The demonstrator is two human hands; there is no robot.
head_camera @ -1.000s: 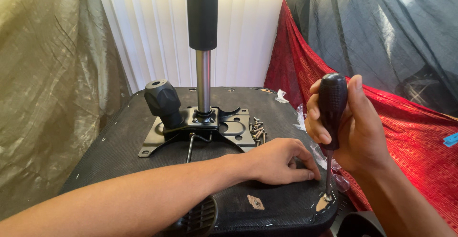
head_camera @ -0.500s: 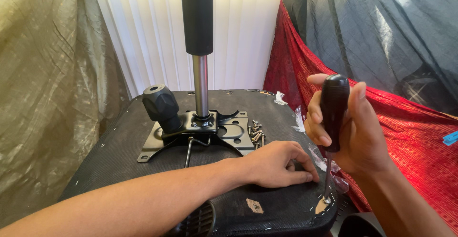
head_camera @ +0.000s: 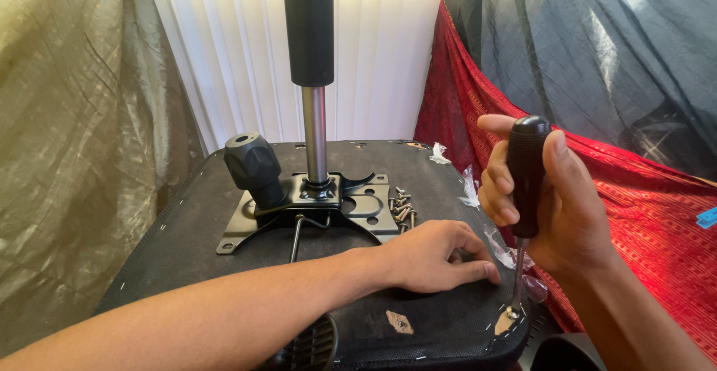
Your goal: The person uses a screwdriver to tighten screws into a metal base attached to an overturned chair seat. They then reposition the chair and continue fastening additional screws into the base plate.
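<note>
The black-handled screwdriver (head_camera: 526,184) is standing almost upright at about four o'clock on the upturned chair seat (head_camera: 187,229), its tip sitting on a small fitting (head_camera: 510,316) at the seat's near right edge. The right hand (head_camera: 556,207) is wrapping its grip fully around the handle, while the left hand (head_camera: 433,255) is lying flat and empty on the seat at nine o'clock from the shaft. At twelve o'clock from that hand, loose screws (head_camera: 402,208) are lying beside the metal mounting plate (head_camera: 336,207), with the gas cylinder (head_camera: 314,80) rising from it and a black knob (head_camera: 252,166) at its ten o'clock.

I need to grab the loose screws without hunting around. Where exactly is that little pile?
Find the upturned black seat base with its metal mounting plate around the chrome post. The loose screws lie at the plate's right edge, beyond the left hand: small, silvery and heaped together.
</note>
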